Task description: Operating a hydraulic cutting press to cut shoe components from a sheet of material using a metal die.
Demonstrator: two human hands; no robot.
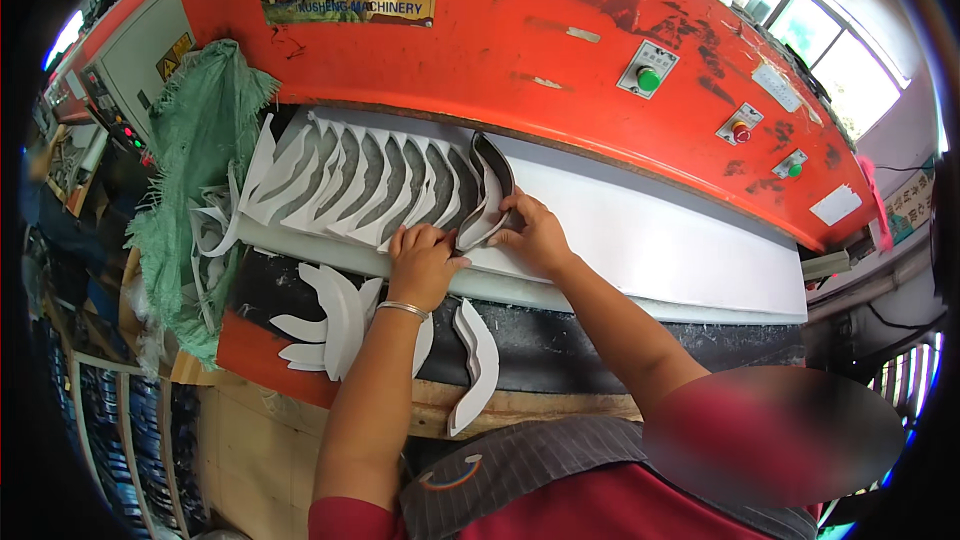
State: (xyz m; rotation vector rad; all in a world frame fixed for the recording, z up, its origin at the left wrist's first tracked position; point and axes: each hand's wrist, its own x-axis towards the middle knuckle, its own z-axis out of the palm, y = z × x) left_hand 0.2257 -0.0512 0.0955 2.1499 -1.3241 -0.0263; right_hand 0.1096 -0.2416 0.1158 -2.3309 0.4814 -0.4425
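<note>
A curved, dark-edged cutting die (492, 180) stands on the white sheet material (640, 230), just right of a row of curved cut-outs. My right hand (535, 233) grips the die's right side, thumb and fingers closed on it. At the die's near end, my left hand (422, 262) is closed, its thumb and index finger about the tip; its other fingers rest at the sheet's near edge. Several white curved cut pieces (340, 312) lie on the dark ledge beside my left forearm. Another stack of curved white pieces (474, 365) lies between my forearms, overhanging the ledge's front edge.
The orange press beam (480, 50) spans the far side, just above the sheet. On it sit a green button (648, 79) and a red button (740, 132). A green woven sack (205, 180) with white scraps hangs at the left. A dark ledge (560, 355) runs along the front.
</note>
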